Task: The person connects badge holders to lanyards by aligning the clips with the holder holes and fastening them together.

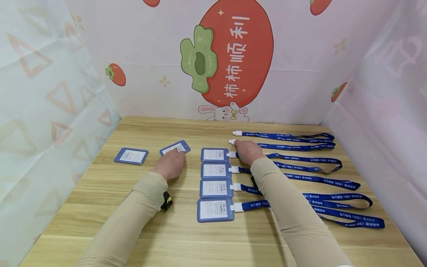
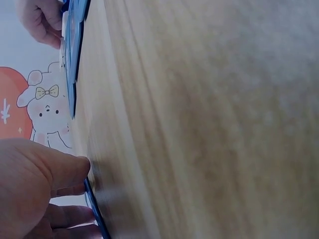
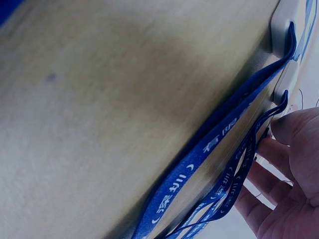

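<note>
Blue-framed ID card holders and blue lanyards with white clips lie on the table. My left hand holds one tilted card holder by its near edge, thumb at the edge and fingers over the face. A second loose card holder lies further left. My right hand pinches a lanyard close behind its white clip; the fingertips are partly hidden. Above it lies another lanyard with a bare white clip.
Several card holders joined to lanyards form a column at mid-table, their straps running right under my right forearm. Printed cloth walls stand around the wooden table.
</note>
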The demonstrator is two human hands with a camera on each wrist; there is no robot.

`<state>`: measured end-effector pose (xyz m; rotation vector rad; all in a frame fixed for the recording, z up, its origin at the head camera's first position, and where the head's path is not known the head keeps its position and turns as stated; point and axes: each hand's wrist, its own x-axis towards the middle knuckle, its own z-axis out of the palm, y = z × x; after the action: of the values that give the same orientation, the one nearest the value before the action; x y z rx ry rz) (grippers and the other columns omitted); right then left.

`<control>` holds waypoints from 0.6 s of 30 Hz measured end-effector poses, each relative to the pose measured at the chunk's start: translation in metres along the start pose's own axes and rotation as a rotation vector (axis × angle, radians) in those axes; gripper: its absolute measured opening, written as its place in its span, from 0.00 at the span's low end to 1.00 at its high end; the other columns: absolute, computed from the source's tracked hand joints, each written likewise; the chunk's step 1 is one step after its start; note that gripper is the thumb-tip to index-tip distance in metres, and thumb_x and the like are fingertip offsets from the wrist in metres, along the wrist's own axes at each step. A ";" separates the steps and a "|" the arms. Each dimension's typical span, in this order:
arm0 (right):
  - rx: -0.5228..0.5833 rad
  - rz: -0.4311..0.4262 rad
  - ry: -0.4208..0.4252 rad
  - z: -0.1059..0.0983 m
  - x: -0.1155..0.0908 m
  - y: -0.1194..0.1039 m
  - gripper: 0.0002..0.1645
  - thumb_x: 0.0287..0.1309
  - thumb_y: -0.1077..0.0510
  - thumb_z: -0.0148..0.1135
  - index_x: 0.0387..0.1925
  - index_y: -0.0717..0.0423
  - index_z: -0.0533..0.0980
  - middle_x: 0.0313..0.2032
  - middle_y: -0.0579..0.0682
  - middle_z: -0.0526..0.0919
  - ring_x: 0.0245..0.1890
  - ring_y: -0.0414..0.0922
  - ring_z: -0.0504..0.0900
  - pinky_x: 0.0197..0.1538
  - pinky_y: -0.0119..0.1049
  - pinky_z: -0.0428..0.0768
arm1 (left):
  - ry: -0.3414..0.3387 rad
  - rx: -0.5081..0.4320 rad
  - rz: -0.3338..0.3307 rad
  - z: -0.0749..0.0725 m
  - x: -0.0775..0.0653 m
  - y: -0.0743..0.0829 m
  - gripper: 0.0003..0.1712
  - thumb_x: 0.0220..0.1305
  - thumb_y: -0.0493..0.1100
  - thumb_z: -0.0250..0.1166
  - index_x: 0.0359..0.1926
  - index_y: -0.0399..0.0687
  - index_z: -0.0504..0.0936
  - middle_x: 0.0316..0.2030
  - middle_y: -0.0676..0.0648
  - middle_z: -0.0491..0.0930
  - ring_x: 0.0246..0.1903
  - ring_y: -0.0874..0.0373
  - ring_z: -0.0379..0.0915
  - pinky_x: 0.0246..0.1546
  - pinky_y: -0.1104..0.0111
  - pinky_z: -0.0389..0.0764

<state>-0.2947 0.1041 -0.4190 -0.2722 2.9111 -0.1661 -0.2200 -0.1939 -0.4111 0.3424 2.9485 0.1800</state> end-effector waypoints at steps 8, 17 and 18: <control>-0.052 -0.026 0.006 0.000 0.000 0.000 0.18 0.81 0.53 0.48 0.64 0.50 0.74 0.56 0.56 0.84 0.54 0.53 0.84 0.62 0.52 0.83 | 0.005 -0.005 -0.006 0.001 0.003 0.000 0.17 0.78 0.37 0.48 0.56 0.31 0.77 0.54 0.32 0.80 0.50 0.42 0.80 0.56 0.48 0.84; -0.114 -0.058 0.022 -0.001 0.000 0.000 0.16 0.81 0.55 0.49 0.61 0.52 0.76 0.50 0.56 0.86 0.50 0.52 0.86 0.58 0.50 0.86 | -0.006 -0.006 0.005 0.003 0.004 0.003 0.16 0.78 0.37 0.49 0.56 0.33 0.77 0.56 0.32 0.79 0.53 0.40 0.80 0.59 0.48 0.82; -0.110 -0.056 0.022 -0.001 0.000 0.000 0.16 0.81 0.55 0.49 0.61 0.51 0.76 0.51 0.56 0.86 0.51 0.52 0.86 0.58 0.50 0.86 | -0.011 -0.008 0.007 0.002 0.004 0.004 0.16 0.78 0.37 0.50 0.58 0.33 0.77 0.58 0.31 0.79 0.55 0.39 0.79 0.60 0.48 0.82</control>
<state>-0.2951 0.1037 -0.4180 -0.3729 2.9408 -0.0171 -0.2224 -0.1892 -0.4136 0.3510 2.9353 0.1893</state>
